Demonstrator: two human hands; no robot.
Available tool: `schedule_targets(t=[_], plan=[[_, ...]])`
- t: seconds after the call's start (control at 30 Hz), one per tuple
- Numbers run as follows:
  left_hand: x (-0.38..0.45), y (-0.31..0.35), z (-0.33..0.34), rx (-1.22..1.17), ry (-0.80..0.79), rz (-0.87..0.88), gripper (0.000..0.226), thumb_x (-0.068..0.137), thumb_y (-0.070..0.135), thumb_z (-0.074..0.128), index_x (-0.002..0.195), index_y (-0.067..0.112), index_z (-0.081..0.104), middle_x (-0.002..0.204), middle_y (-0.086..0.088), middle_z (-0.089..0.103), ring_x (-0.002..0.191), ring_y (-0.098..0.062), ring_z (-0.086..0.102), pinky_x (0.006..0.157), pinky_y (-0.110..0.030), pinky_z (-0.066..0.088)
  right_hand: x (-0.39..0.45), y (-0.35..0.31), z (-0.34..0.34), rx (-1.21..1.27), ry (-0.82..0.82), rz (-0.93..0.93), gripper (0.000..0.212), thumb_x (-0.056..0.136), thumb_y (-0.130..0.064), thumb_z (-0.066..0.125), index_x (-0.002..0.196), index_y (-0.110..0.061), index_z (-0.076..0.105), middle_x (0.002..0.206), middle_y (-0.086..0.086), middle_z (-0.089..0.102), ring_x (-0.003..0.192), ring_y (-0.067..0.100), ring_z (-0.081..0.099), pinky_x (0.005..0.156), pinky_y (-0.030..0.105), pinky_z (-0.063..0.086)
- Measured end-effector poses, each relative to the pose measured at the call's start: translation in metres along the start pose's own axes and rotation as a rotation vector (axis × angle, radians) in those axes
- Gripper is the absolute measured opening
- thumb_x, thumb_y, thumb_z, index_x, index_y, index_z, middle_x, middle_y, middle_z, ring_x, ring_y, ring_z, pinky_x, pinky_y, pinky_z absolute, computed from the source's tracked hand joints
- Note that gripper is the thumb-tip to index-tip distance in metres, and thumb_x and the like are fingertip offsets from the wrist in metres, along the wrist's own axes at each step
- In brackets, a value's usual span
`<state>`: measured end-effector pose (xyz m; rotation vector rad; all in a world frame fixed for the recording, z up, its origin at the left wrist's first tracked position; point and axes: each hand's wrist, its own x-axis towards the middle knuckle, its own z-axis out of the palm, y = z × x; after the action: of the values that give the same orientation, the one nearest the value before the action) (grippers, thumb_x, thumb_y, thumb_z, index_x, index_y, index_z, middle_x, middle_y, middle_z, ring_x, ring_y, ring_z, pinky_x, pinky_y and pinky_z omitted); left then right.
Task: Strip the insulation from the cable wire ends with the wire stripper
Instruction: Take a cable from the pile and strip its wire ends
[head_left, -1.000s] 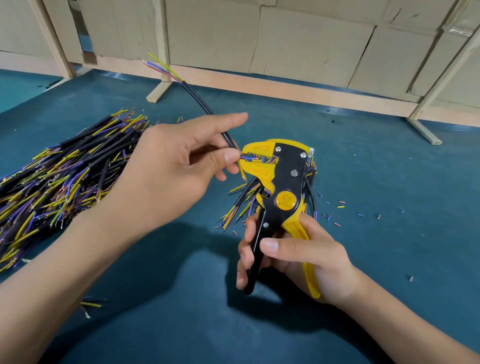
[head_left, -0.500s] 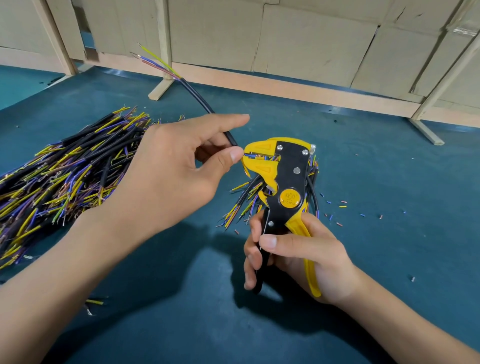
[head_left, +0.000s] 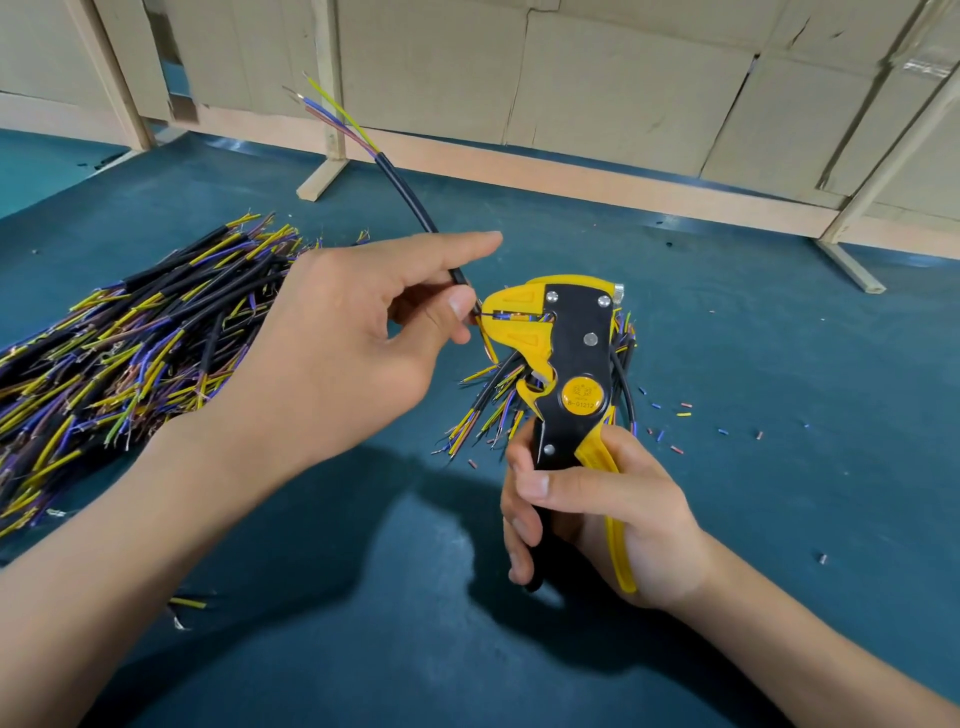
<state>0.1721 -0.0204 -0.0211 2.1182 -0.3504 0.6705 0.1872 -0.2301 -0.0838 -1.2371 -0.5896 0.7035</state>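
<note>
My left hand (head_left: 353, 343) pinches a short black cable (head_left: 410, 200) between thumb and fingers. The cable's far end rises up-left and fans into yellow, blue and brown wires. Its near end runs into the jaws of the yellow-and-black wire stripper (head_left: 569, 374). Coloured wire ends show between the closed yellow jaws. My right hand (head_left: 592, 514) grips the stripper's handles, squeezed close together, and holds the tool upright above the blue table top (head_left: 779, 338).
A big heap of black cables (head_left: 119, 353) with coloured wire ends lies at the left. A smaller bunch of cables (head_left: 488, 405) lies behind the stripper. Small cut insulation bits (head_left: 680, 413) are scattered at the right. Cardboard panels on wooden frames (head_left: 597, 109) close off the back.
My right hand has squeezed the handles closer and the jaws have shut on the wire ends. The cable's free end has tilted slightly left.
</note>
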Motion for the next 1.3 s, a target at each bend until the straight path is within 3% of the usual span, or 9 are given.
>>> schedule_targets(t=[0.13,0.3,0.5,0.6,0.7,0.83,0.97,1.13,1.3], plan=[[0.0,0.001,0.0,0.028,-0.002,-0.002,0.038,0.093,0.017,0.056,0.129,0.02,0.066,0.08,0.008,0.071,0.073,-0.003,0.064,0.073,-0.007,0.043,0.001,-0.001,0.0,0.008,0.012,0.011,0.02,0.079,-0.015,0.064,0.077,-0.005,0.048,0.058,0.012,0.049,0.047,0.029,0.056,0.053,0.034,0.042],[-0.001,0.004,0.002,0.072,-0.022,0.014,0.038,0.092,0.02,0.058,0.128,0.022,0.067,0.084,0.013,0.07,0.078,-0.012,0.067,0.075,-0.017,0.05,0.001,0.0,0.004,-0.007,0.141,-0.046,0.016,0.072,-0.018,0.067,0.066,-0.015,0.053,0.045,0.004,0.04,0.032,0.021,0.04,0.044,0.026,0.032],[-0.002,0.003,0.004,-0.015,0.018,-0.067,0.03,0.092,0.019,0.064,0.12,0.026,0.071,0.08,0.01,0.073,0.076,-0.009,0.068,0.072,-0.013,0.048,0.001,0.001,0.006,-0.003,0.193,-0.043,0.015,0.07,-0.02,0.069,0.07,-0.015,0.055,0.045,0.005,0.04,0.03,0.023,0.04,0.043,0.028,0.031],[0.001,0.003,0.011,-0.232,0.125,-0.217,0.029,0.086,0.008,0.067,0.106,0.026,0.076,0.072,0.0,0.073,0.066,-0.02,0.067,0.065,-0.024,0.054,0.001,0.002,0.01,-0.016,0.218,-0.066,0.015,0.071,-0.021,0.07,0.07,-0.015,0.056,0.046,0.006,0.042,0.032,0.024,0.041,0.042,0.026,0.035],[0.0,0.005,0.022,-0.363,0.232,-0.323,0.03,0.08,0.006,0.063,0.096,0.026,0.078,0.065,-0.003,0.072,0.056,-0.013,0.061,0.058,-0.022,0.052,0.001,0.006,0.012,-0.072,0.274,-0.06,0.025,0.069,-0.025,0.072,0.067,-0.011,0.052,0.046,0.008,0.043,0.032,0.025,0.043,0.041,0.024,0.038],[0.003,-0.001,0.014,-0.258,0.371,-0.349,0.03,0.078,0.017,0.059,0.097,0.03,0.079,0.068,-0.008,0.071,0.06,-0.013,0.058,0.061,-0.029,0.052,-0.003,0.01,0.017,-0.102,0.409,-0.131,0.027,0.069,-0.028,0.07,0.064,-0.011,0.05,0.046,0.008,0.044,0.033,0.026,0.046,0.042,0.024,0.039],[0.024,-0.032,-0.045,-0.15,0.606,-0.423,0.033,0.086,0.02,0.052,0.107,0.029,0.076,0.07,0.012,0.072,0.065,0.0,0.063,0.071,-0.016,0.053,-0.005,0.009,0.017,0.073,0.514,-0.165,0.02,0.065,-0.028,0.072,0.066,-0.016,0.055,0.048,0.009,0.04,0.033,0.026,0.043,0.041,0.027,0.039],[0.015,-0.018,-0.018,-0.104,0.382,-0.211,0.031,0.086,0.019,0.062,0.107,0.036,0.076,0.085,0.007,0.075,0.077,-0.011,0.07,0.079,-0.025,0.056,-0.001,0.01,0.022,-0.024,0.489,-0.174,0.035,0.07,-0.028,0.072,0.065,-0.006,0.045,0.046,0.012,0.041,0.035,0.028,0.045,0.044,0.029,0.039],[0.008,-0.023,-0.003,-0.053,0.184,-0.129,0.04,0.088,0.004,0.073,0.117,0.031,0.07,0.093,0.005,0.07,0.083,-0.003,0.067,0.085,-0.015,0.05,-0.002,0.009,0.02,0.01,0.435,-0.135,0.03,0.069,-0.028,0.074,0.066,-0.01,0.05,0.05,0.011,0.046,0.038,0.029,0.049,0.045,0.031,0.044]])
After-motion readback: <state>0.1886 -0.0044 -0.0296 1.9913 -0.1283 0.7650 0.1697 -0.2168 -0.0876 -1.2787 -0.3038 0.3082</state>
